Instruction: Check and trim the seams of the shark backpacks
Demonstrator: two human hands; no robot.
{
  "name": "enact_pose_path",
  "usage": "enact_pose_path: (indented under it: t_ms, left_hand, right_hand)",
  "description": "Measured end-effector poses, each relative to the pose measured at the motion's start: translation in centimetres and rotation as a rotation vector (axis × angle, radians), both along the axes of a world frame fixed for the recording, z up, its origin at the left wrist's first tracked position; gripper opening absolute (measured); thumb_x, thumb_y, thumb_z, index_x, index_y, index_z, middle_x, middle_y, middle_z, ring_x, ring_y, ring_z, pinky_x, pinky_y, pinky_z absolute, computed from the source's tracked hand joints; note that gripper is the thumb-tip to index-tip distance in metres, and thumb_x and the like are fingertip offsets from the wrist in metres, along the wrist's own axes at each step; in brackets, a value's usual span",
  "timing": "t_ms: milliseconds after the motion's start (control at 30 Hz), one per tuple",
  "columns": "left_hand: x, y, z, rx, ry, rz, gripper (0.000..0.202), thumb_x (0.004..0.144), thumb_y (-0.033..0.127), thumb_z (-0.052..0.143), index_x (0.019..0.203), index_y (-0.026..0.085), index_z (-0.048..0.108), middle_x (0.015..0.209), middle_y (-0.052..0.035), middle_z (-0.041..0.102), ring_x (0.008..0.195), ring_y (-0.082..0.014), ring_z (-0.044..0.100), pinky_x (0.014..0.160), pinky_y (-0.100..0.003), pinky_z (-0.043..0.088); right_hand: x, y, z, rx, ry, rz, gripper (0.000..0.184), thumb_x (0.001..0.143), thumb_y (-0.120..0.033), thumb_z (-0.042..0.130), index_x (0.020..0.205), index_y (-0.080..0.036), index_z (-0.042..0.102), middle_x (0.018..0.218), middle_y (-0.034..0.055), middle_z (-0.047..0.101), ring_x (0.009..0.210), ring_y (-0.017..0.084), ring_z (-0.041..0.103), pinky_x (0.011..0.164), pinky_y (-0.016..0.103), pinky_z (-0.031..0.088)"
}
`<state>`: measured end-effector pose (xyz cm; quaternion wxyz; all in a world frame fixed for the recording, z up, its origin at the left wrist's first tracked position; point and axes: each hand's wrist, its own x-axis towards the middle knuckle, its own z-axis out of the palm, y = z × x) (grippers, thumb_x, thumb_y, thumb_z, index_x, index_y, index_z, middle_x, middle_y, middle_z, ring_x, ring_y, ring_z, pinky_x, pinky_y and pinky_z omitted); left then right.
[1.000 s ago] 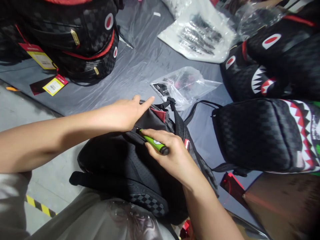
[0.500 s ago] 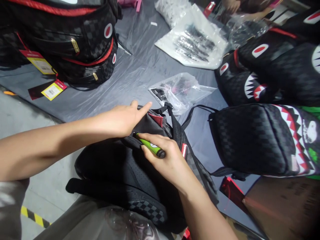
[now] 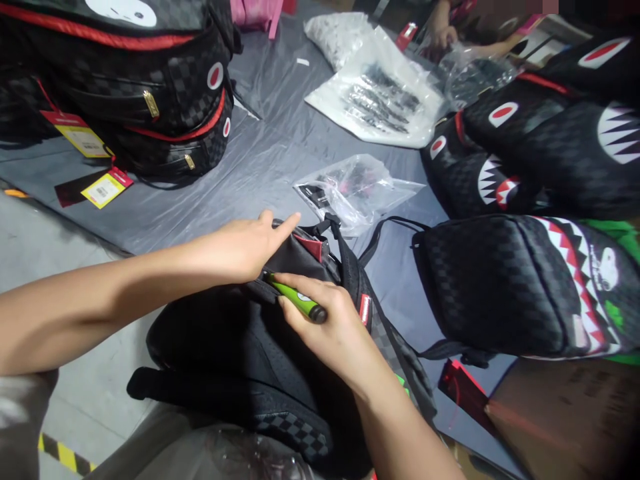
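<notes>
A black backpack [image 3: 215,333] with checkered panels and a red-lined opening lies back-side up before me. My left hand [image 3: 245,250] is at its upper edge, closed on the fabric there; two fingers point outward and the others are hidden. In my right hand [image 3: 325,317] is a green marker-like pen [image 3: 295,299] with black ends, gripped between thumb and fingers. Its far tip meets the black fabric beside my left hand, and the exact contact is hidden. A black strap [image 3: 350,257] with a buckle runs along the bag's right side.
Checkered backpacks [image 3: 185,93] with yellow tags stand at far left. More shark-faced bags [image 3: 500,153] and another black backpack [image 3: 490,287] lie on the right. Plastic bags [image 3: 360,183] rest on the grey table cover [image 3: 270,153]. A cardboard box [image 3: 560,413] is at lower right. Another person's hand [image 3: 443,33] shows at the back.
The view has shifted slightly, so the table's things sit a little lower and further left. Both hands keep nearly the same place on the backpack, the green pen still in my right.
</notes>
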<state>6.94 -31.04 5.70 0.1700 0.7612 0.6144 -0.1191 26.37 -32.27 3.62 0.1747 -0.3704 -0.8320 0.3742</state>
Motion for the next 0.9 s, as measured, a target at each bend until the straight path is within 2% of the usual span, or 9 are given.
enact_pose_path:
  t_ms: [267, 467, 533, 633, 700, 767, 833, 900]
  left_hand:
    - [-0.1, -0.2, 0.0, 0.017, -0.031, -0.011, 0.092, 0.083, 0.016, 0.049, 0.16, 0.021, 0.0, 0.138, -0.0225, 0.047, 0.09, -0.0288, 0.069, 0.07, -0.033, 0.051]
    - [0.0, -0.3, 0.4, -0.006, -0.012, 0.011, 0.093, 0.083, 0.016, 0.051, 0.16, 0.021, -0.001, 0.14, -0.0221, 0.046, 0.094, -0.0281, 0.07, 0.073, -0.033, 0.052]
    - [-0.1, -0.4, 0.3, -0.002, -0.018, 0.012, 0.093, 0.084, 0.016, 0.051, 0.16, 0.022, -0.001, 0.141, -0.0221, 0.046, 0.096, -0.0281, 0.069, 0.075, -0.033, 0.053]
    - [-0.2, -0.6, -0.1, -0.002, -0.016, 0.03, 0.092, 0.084, 0.014, 0.052, 0.161, 0.023, 0.0, 0.142, -0.0222, 0.046, 0.098, -0.0283, 0.069, 0.079, -0.034, 0.053]
    - [-0.4, -0.5, -0.4, -0.015, -0.034, 0.056, 0.093, 0.084, 0.012, 0.052, 0.161, 0.025, 0.001, 0.145, -0.0228, 0.042, 0.103, -0.029, 0.068, 0.082, -0.035, 0.053]
    - [-0.5, -0.2, -0.5, -0.039, -0.069, 0.077, 0.093, 0.084, 0.011, 0.052, 0.161, 0.025, 0.002, 0.15, -0.0239, 0.038, 0.107, -0.0307, 0.067, 0.085, -0.037, 0.053]
    - [-0.5, 0.1, -0.3, -0.068, -0.099, 0.088, 0.094, 0.083, 0.011, 0.053, 0.161, 0.025, 0.003, 0.151, -0.0245, 0.036, 0.108, -0.0321, 0.067, 0.085, -0.039, 0.054]
    - [-0.4, 0.5, -0.1, -0.099, -0.106, 0.099, 0.094, 0.082, 0.01, 0.053, 0.161, 0.024, 0.004, 0.15, -0.0245, 0.037, 0.107, -0.0327, 0.067, 0.086, -0.04, 0.054]
  right_hand:
    - [-0.1, -0.1, 0.0, -0.022, -0.008, -0.034, 0.028, 0.088, -0.02, 0.062, 0.113, -0.023, 0.073, 0.111, 0.0041, 0.077, 0.101, 0.023, 0.072, 0.091, 0.038, 0.056]
    - [-0.9, -0.2, -0.2, -0.003, -0.007, -0.027, 0.027, 0.087, -0.017, 0.063, 0.112, -0.022, 0.073, 0.109, 0.0033, 0.077, 0.097, 0.02, 0.073, 0.091, 0.035, 0.054]
    - [-0.9, -0.3, 0.3, -0.014, -0.016, -0.018, 0.028, 0.087, -0.017, 0.062, 0.112, -0.021, 0.073, 0.108, 0.0035, 0.077, 0.097, 0.02, 0.072, 0.092, 0.034, 0.054]
    - [-0.1, 0.4, 2.3, -0.036, 0.004, 0.031, 0.021, 0.085, -0.017, 0.062, 0.101, -0.021, 0.074, 0.104, 0.0036, 0.078, 0.098, 0.02, 0.072, 0.09, 0.033, 0.054]
    - [1.0, 2.3, 3.9, 0.021, 0.089, -0.001, 0.015, 0.087, -0.018, 0.059, 0.094, -0.022, 0.072, 0.108, 0.0045, 0.076, 0.102, 0.02, 0.071, 0.091, 0.033, 0.054]
    - [2.2, 5.7, 4.5, 0.192, 0.192, -0.136, 0.019, 0.088, -0.017, 0.054, 0.099, -0.022, 0.069, 0.112, 0.0052, 0.074, 0.106, 0.02, 0.069, 0.091, 0.034, 0.054]
    - [2.8, 10.3, 3.4, 0.412, 0.143, -0.291, 0.029, 0.087, -0.011, 0.05, 0.11, -0.021, 0.065, 0.106, 0.0055, 0.074, 0.1, 0.021, 0.07, 0.09, 0.036, 0.054]
    - [2.4, 15.2, 0.4, 0.478, -0.178, -0.233, 0.034, 0.084, -0.007, 0.05, 0.112, -0.017, 0.066, 0.104, 0.0087, 0.074, 0.099, 0.023, 0.069, 0.089, 0.037, 0.053]
